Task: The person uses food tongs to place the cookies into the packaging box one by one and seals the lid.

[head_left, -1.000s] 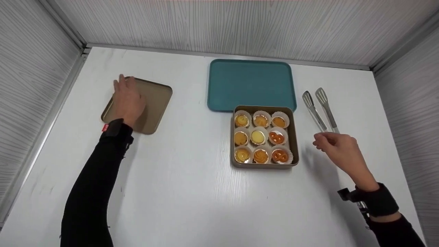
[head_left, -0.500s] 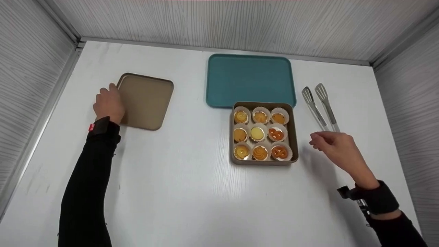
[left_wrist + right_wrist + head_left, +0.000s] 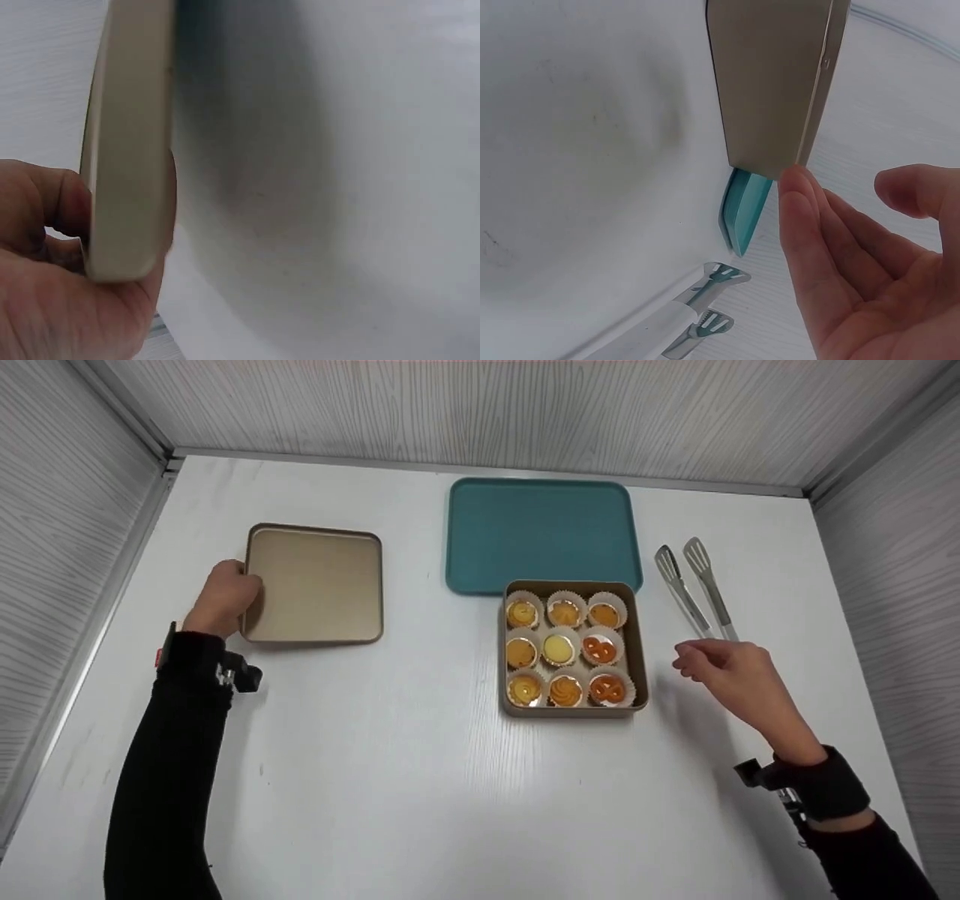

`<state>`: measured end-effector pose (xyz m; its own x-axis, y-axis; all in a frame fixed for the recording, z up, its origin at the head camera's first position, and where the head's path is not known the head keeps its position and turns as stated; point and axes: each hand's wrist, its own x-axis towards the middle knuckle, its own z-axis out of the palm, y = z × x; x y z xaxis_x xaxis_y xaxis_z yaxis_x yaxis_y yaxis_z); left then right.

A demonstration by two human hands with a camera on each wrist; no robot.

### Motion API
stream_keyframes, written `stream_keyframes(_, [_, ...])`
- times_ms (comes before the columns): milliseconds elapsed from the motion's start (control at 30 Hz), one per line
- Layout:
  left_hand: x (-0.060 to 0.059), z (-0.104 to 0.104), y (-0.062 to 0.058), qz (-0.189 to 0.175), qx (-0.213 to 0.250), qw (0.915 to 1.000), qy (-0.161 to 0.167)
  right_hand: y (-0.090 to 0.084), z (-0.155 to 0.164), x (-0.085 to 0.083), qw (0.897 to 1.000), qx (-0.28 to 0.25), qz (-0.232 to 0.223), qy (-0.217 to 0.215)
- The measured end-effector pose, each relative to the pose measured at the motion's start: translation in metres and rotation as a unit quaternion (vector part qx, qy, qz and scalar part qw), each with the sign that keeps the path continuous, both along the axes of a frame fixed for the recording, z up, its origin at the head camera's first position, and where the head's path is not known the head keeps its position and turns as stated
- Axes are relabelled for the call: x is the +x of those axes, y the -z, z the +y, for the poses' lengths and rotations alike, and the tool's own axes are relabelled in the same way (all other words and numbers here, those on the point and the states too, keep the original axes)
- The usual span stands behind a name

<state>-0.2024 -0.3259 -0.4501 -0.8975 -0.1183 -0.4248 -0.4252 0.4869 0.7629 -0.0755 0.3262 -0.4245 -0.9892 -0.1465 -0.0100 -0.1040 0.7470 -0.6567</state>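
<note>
Head view: the left hand (image 3: 223, 598) was clamped on the left edge of the tan lid (image 3: 315, 583), thumb and fingers pinching its rim; most of the lid was cut off in the left wrist view. The right hand (image 3: 726, 673) was held loose and apart, gripping nothing, just beside the tongs (image 3: 694, 586), whose handle ends were hidden behind it. Between them, the tin of cupcakes (image 3: 573, 649) was set against the teal tray (image 3: 541, 532).
</note>
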Motion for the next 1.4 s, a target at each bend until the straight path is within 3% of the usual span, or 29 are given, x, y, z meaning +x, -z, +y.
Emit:
stream_keyframes(67, [0.005, 0.004, -0.009, -0.004, 0.105, 0.9935, -0.043, -0.002, 0.000, 0.000, 1.000, -0.003, -0.003, 0.000])
stream_keyframes(200, [0.009, 0.011, -0.015, 0.009, 0.272, 0.9565, -0.105, -0.004, -0.001, 0.000, 1.000, -0.007, -0.003, -0.001])
stream_keyframes(267, [0.013, 0.017, -0.019, 0.024, 0.323, 0.9399, -0.109, -0.005, -0.002, 0.000, 1.000, -0.012, -0.002, -0.003])
stream_keyframes(400, [0.020, 0.036, -0.025, 0.068, 0.370, 0.9198, -0.110, -0.005, -0.003, 0.000, 1.000, -0.021, 0.002, -0.004])
stream_keyframes(500, [0.025, 0.059, -0.033, 0.103, 0.378, 0.9135, -0.109, -0.005, -0.005, 0.000, 1.000, -0.023, 0.003, -0.003])
stream_keyframes(633, [0.033, 0.099, -0.048, 0.161, 0.334, 0.9250, -0.083, -0.006, -0.009, -0.001, 1.000, -0.022, 0.006, -0.003])
stream_keyframes(767, [0.042, 0.140, -0.058, 0.238, 0.268, 0.9333, -0.021, -0.009, -0.018, -0.005, 0.999, -0.047, 0.001, -0.007])
stream_keyframes(867, [0.049, 0.164, -0.061, 0.309, 0.216, 0.9251, 0.042, -0.013, -0.029, -0.010, 0.994, -0.102, -0.020, -0.013])
stream_keyframes(933, [0.053, 0.178, -0.061, 0.366, 0.181, 0.9087, 0.085, -0.015, -0.035, -0.015, 0.988, -0.148, -0.037, -0.021])
stream_keyframes(1100, [0.062, 0.208, -0.058, 0.487, 0.143, 0.8436, 0.175, -0.018, -0.049, -0.024, 0.964, -0.250, -0.077, -0.037])
stream_keyframes(1267, [0.069, 0.234, -0.051, 0.548, 0.149, 0.7888, 0.234, -0.020, -0.057, -0.030, 0.940, -0.316, -0.119, -0.048])
stream_keyframes(1400, [0.073, 0.246, -0.046, 0.596, 0.146, 0.7392, 0.277, -0.018, -0.060, -0.032, 0.906, -0.391, -0.156, -0.049])
